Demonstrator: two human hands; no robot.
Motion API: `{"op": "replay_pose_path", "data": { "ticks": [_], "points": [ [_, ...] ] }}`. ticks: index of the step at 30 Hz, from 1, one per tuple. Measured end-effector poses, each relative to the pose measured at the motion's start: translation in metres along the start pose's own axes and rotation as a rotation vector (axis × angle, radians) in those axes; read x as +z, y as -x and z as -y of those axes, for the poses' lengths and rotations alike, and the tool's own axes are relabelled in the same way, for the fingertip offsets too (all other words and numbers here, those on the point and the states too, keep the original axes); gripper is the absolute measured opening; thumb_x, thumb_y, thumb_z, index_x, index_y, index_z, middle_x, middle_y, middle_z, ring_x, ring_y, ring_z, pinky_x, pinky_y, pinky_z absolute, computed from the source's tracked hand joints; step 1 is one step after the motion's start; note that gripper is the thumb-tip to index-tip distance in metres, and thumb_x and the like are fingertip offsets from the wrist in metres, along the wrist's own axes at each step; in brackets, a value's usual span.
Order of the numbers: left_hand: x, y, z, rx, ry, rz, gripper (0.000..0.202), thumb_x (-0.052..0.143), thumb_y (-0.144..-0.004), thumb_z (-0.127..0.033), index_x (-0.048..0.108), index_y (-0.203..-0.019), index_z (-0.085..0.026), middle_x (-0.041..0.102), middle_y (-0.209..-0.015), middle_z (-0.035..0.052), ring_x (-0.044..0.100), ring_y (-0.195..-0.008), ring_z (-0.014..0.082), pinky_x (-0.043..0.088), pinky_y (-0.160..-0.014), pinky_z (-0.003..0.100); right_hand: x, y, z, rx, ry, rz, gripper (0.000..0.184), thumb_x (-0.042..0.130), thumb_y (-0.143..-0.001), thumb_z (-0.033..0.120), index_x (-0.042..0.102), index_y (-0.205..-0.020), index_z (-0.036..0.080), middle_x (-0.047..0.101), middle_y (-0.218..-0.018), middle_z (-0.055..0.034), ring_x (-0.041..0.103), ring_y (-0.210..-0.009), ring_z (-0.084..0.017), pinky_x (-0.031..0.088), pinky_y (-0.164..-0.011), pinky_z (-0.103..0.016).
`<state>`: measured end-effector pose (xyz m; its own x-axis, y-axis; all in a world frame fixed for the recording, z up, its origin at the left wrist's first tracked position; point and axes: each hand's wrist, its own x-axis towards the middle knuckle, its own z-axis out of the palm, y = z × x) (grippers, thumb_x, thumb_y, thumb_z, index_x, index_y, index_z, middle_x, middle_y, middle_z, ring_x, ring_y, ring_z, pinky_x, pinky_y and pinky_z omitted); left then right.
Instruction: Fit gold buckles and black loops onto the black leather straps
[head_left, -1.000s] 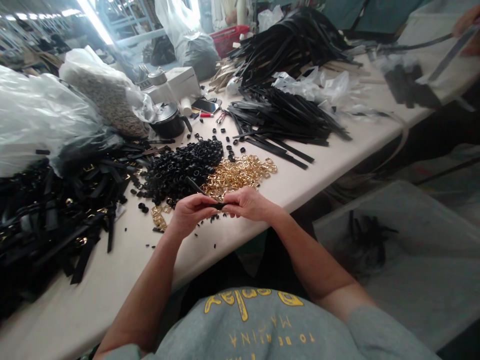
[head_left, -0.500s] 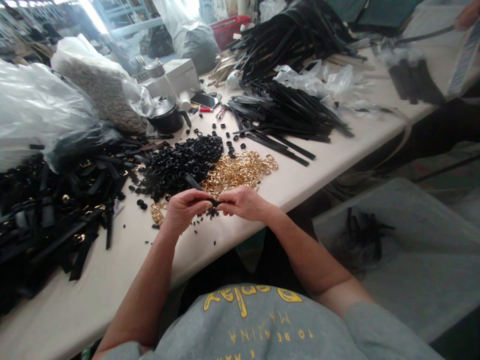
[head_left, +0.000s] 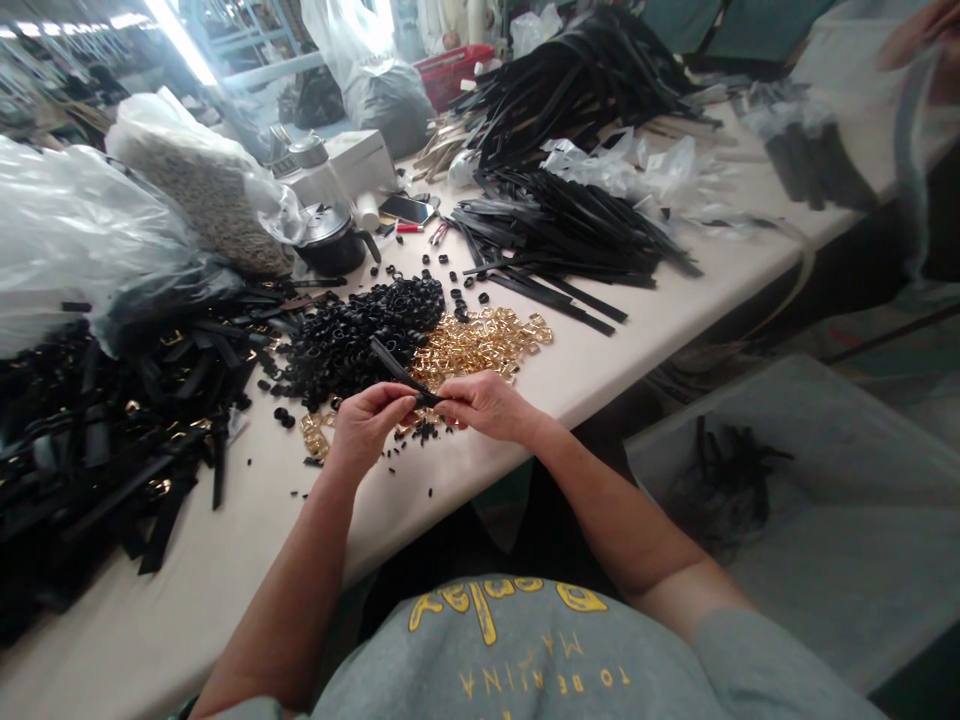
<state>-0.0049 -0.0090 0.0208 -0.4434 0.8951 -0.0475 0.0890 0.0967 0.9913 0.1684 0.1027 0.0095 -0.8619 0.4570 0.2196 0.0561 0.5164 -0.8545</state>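
Both my hands pinch one black strap [head_left: 395, 363] over the near side of the table. My left hand [head_left: 367, 420] grips it between thumb and fingers, and my right hand [head_left: 484, 404] is closed on its other end, close by. The strap's free part points up and away to the left. Whether a buckle sits on it is hidden by my fingers. Just beyond lies a heap of small black loops [head_left: 360, 325], with a pile of gold buckles [head_left: 487, 340] to its right. A few more gold buckles [head_left: 313, 436] lie beside my left hand.
Black straps with gold buckles [head_left: 172, 400] are heaped at left under plastic bags [head_left: 82, 220]. Loose black straps [head_left: 562, 230] lie at the back. A black pot [head_left: 330, 243] and a phone [head_left: 407, 208] stand behind. Another person's hand [head_left: 919, 35] is at far right.
The strap's free part has swung slightly upward and shows more now. My hands stay almost in place. The other person's hand at right has moved, along with a pale strip.
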Motion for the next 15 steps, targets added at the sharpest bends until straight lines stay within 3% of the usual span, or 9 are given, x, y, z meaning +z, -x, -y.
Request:
{"op": "replay_pose_path", "data": {
  "ticks": [7,12,15],
  "points": [
    [0.006,0.002,0.005,0.116,-0.003,-0.034,0.023,0.079,-0.072,-0.036,0.073,-0.083,-0.016,0.07,-0.075,0.0032,0.062,-0.062,0.011,0.051,-0.059,0.021,0.005,-0.002,-0.006,0.104,-0.169,-0.051,0.026,0.05,-0.097,0.031,0.059,-0.078,0.016,0.063,-0.063,0.0026,0.056,-0.054,-0.008,0.039,-0.058,-0.02],
    [0.008,0.001,0.01,0.211,-0.013,-0.043,0.018,0.078,-0.073,-0.032,0.075,-0.083,-0.018,0.071,-0.095,0.0063,0.064,-0.079,0.0134,0.052,-0.069,0.022,0.006,-0.003,-0.005,0.065,0.066,-0.082,0.031,0.048,-0.099,0.03,0.056,-0.072,0.017,0.058,-0.064,0.002,0.051,-0.061,-0.01,0.034,-0.062,-0.021],
    [0.009,0.002,0.008,0.208,-0.039,-0.058,0.016,0.078,-0.073,-0.031,0.075,-0.082,-0.019,0.07,-0.088,0.0046,0.061,-0.073,0.012,0.049,-0.064,0.02,0.006,-0.004,-0.005,0.039,0.164,-0.08,0.031,0.048,-0.099,0.029,0.054,-0.071,0.017,0.056,-0.067,0.0016,0.049,-0.063,-0.01,0.031,-0.062,-0.022]
  ]
}}
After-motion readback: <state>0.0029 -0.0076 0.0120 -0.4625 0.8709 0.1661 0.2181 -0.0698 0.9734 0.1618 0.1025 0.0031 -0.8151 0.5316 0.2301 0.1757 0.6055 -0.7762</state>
